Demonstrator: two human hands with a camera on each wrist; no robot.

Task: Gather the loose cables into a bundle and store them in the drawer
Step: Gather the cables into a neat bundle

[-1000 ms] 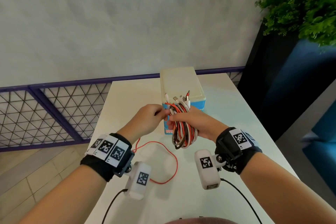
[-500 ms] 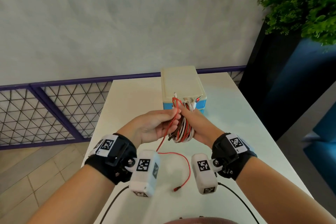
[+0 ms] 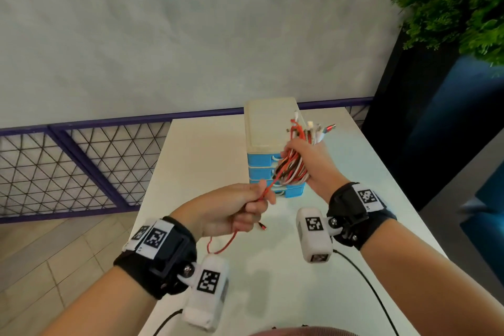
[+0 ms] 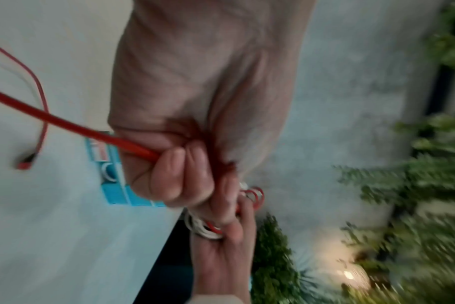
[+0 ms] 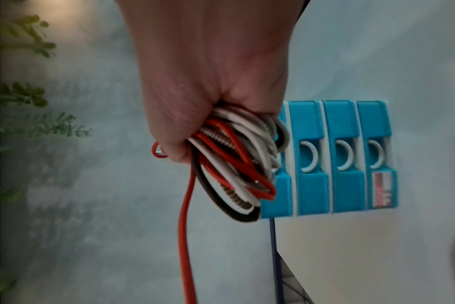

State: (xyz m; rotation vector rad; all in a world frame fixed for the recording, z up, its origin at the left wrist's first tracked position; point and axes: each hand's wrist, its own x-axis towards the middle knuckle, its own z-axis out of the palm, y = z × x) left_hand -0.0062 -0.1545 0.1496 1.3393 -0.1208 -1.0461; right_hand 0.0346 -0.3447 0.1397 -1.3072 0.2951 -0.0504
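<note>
My right hand (image 3: 305, 155) grips a bundle of red, white and dark cables (image 3: 293, 169) in a fist, held in the air in front of the blue drawer unit (image 3: 261, 163); plug ends stick out above the fist. In the right wrist view the cable bundle (image 5: 237, 162) loops out below the curled fingers. One red cable (image 3: 268, 189) runs from the bundle down to my left hand (image 3: 245, 204), which pinches it in curled fingers. Its tail and plug (image 3: 261, 226) hang below that hand. The left wrist view shows the red cable (image 4: 91, 131) entering the fist. All drawers (image 5: 343, 158) look closed.
The drawer unit has a cream top (image 3: 270, 123) and stands at the far side of the white table (image 3: 191, 161). A purple mesh railing (image 3: 81, 161) runs on the left. A dark planter with a green plant (image 3: 458, 3) stands at the right.
My right hand has lifted the bundle up and to the right. My left hand slid down along the red cable, pulling it taut; the tail has risen off the table.
</note>
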